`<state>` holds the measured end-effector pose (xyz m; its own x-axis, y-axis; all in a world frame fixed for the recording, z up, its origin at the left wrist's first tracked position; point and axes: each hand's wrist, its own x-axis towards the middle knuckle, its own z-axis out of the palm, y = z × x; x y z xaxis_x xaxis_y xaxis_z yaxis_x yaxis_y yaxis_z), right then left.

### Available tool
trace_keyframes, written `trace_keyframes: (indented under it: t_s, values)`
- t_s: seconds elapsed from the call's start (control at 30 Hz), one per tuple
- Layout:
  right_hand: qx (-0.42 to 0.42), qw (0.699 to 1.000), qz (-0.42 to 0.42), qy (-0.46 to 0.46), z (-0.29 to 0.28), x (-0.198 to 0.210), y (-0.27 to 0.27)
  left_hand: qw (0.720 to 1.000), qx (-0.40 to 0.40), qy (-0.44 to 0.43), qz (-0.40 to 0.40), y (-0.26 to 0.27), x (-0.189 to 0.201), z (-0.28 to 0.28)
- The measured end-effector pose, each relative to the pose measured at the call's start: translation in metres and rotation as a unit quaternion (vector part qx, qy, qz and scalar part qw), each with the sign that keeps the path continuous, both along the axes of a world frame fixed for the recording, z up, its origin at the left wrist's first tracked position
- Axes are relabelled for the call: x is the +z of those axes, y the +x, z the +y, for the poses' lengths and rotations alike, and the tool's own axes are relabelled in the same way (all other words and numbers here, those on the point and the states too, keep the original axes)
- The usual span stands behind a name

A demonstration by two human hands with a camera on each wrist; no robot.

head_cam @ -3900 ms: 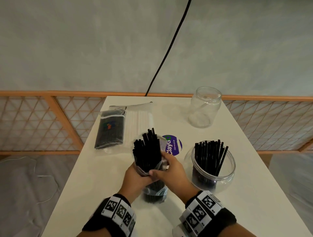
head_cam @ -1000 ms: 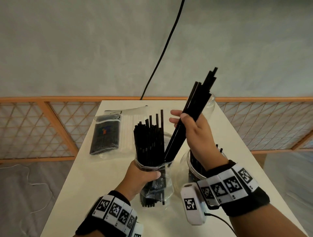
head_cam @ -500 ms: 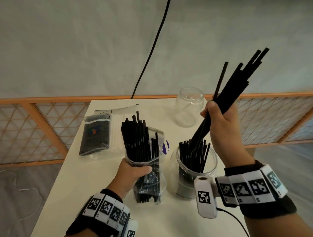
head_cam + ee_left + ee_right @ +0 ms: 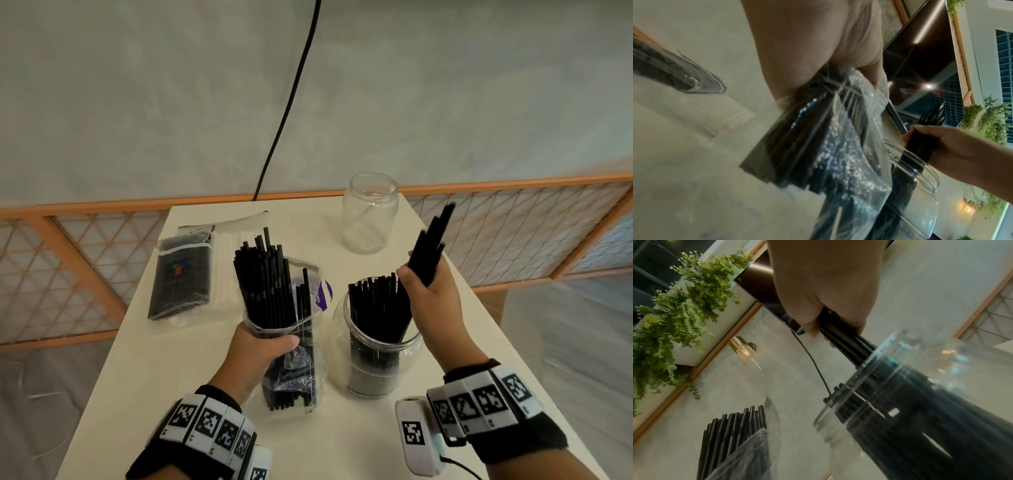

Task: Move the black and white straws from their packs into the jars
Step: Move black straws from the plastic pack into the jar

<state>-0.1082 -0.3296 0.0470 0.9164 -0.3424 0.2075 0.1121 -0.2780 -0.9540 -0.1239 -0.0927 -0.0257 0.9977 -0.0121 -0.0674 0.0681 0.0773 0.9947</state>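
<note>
My left hand (image 4: 263, 346) grips an opened clear pack of black straws (image 4: 274, 308) and holds it upright on the table; the same pack (image 4: 824, 146) fills the left wrist view. My right hand (image 4: 428, 291) grips a bundle of black straws (image 4: 428, 246) whose lower ends stand inside the near glass jar (image 4: 376, 370), which holds many black straws. In the right wrist view the bundle (image 4: 846, 342) runs from my fingers into the jar mouth (image 4: 869, 386). An empty glass jar (image 4: 371, 212) stands at the back.
A sealed pack of black straws (image 4: 181, 277) lies at the back left on the white table (image 4: 171, 359), with a pack of white straws (image 4: 226, 257) beside it. A purple round lid (image 4: 323, 294) lies behind the held pack. A black cable (image 4: 291, 102) hangs at the wall.
My right hand pulled a bundle of black straws out of the pack, carried it right and lowered its ends into the near jar. The left hand kept holding the pack upright.
</note>
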Motion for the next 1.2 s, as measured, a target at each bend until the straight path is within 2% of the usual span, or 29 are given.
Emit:
trace_keyframes:
  t_s: [0.1, 0.23, 0.37, 0.47, 0.6, 0.7, 0.77, 0.93, 1.07, 1.2]
  values:
    - [-0.011, 0.999, 0.027, 0.014, -0.004, -0.009, -0.003, 1.0, 0.004, 0.004, 0.002, -0.001, 0.0, 0.001]
    - [-0.044, 0.999, 0.007, 0.026, -0.011, -0.013, -0.006, 1.0, 0.008, 0.003, 0.007, -0.001, -0.001, 0.004]
    - [-0.079, 0.994, -0.077, 0.026, -0.008, -0.008, -0.012, 1.0, 0.01, 0.002, 0.003, -0.001, -0.002, 0.004]
    - [-0.043, 0.992, -0.117, 0.001, 0.006, 0.003, -0.017, 1.0, 0.008, 0.0, -0.003, 0.0, -0.002, 0.003]
    - [0.111, 0.992, -0.062, -0.012, 0.04, 0.006, -0.024, 0.999, 0.011, 0.031, -0.009, -0.001, -0.004, 0.002]
    - [0.229, 0.971, -0.01, -0.072, 0.065, -0.006, -0.028, 0.996, 0.044, 0.077, -0.027, -0.001, -0.005, 0.002]
    - [0.271, 0.954, 0.023, -0.127, 0.076, -0.016, -0.027, 0.992, 0.073, 0.1, -0.033, 0.0, -0.007, 0.004]
    - [0.265, 0.948, 0.07, -0.165, 0.096, -0.038, -0.022, 0.988, 0.124, 0.091, -0.021, -0.005, -0.023, 0.01]
    - [0.254, 0.942, 0.105, -0.194, 0.108, -0.053, -0.018, 0.989, 0.128, 0.067, 0.008, -0.01, -0.046, 0.013]
    - [0.243, 0.943, 0.155, -0.165, 0.112, -0.063, -0.016, 0.991, 0.119, 0.055, 0.023, -0.016, -0.063, 0.015]
